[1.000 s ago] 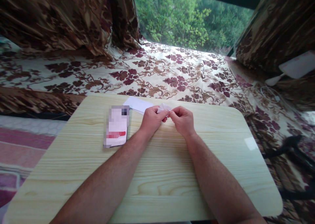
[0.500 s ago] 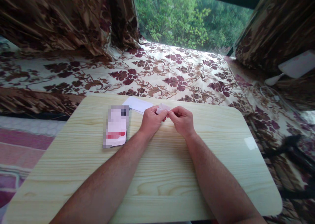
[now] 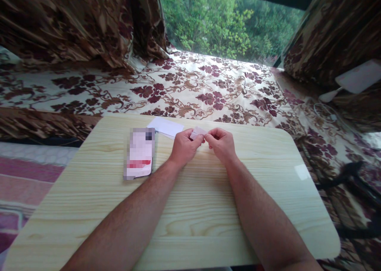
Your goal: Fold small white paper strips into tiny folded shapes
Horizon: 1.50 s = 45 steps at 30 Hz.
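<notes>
Above the far middle of the wood-grain table [image 3: 190,207], a small folded piece of white paper [image 3: 198,132] is held between my two hands. My left hand [image 3: 185,144] is closed, with the paper pinched under its thumb. From the other side, the thumb and fingers of my right hand [image 3: 222,144] close on the paper's right end; my fingers hide part of that end. Just left of my left hand lie flat white paper sheets [image 3: 166,127] near the table's far edge.
A blurred-out, phone-like object [image 3: 139,151] lies on the table left of my hands. Behind the table spreads a floral cloth [image 3: 208,88] below a window. A white device with a cable [image 3: 358,77] is at the right. Dark curtains [image 3: 83,24] hang on both sides.
The paper has turned from a fanned, upright shape to a flatter one between my fingers. My right hand has shifted very slightly; the things on the table stay put.
</notes>
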Available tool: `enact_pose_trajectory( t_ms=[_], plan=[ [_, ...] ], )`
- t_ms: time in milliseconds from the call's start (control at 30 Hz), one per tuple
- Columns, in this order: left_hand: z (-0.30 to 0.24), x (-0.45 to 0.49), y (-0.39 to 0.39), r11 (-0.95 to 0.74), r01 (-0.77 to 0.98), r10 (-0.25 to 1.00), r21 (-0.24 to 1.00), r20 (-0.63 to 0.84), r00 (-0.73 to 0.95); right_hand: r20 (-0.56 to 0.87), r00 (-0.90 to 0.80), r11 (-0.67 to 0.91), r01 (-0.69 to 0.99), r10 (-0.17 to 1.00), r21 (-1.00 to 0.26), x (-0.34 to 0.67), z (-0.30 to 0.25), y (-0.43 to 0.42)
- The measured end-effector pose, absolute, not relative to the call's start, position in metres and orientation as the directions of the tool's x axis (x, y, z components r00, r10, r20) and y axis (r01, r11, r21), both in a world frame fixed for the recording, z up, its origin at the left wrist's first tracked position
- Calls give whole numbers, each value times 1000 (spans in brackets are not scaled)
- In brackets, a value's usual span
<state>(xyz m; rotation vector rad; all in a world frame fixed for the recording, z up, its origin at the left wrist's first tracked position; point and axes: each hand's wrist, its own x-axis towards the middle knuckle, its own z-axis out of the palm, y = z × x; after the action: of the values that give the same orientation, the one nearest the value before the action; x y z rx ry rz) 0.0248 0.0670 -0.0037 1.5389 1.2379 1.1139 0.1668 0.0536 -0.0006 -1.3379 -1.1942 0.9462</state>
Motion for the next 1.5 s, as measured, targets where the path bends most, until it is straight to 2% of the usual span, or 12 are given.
enact_pose_trajectory(
  t_ms=[200, 400, 933, 1267, 1500],
  plan=[
    [-2, 25, 66, -167, 225, 983, 960, 143, 117, 102, 155, 74, 176, 983, -982, 169, 0, 54],
    [-2, 25, 66, -158, 216, 983, 964, 133, 125, 107, 146, 89, 123, 983, -988, 171, -3, 55],
    [-6, 23, 68, -135, 175, 986, 975, 115, 121, 34, 92, 26, 77, 995, -997, 171, -5, 54],
    [-5, 23, 68, -117, 136, 984, 984, 97, 152, 103, 62, 92, 163, 993, -982, 170, -6, 53],
    [-3, 24, 68, -115, 160, 989, 980, 97, 114, 84, 33, 80, 99, 996, -992, 174, -5, 54]
  ],
)
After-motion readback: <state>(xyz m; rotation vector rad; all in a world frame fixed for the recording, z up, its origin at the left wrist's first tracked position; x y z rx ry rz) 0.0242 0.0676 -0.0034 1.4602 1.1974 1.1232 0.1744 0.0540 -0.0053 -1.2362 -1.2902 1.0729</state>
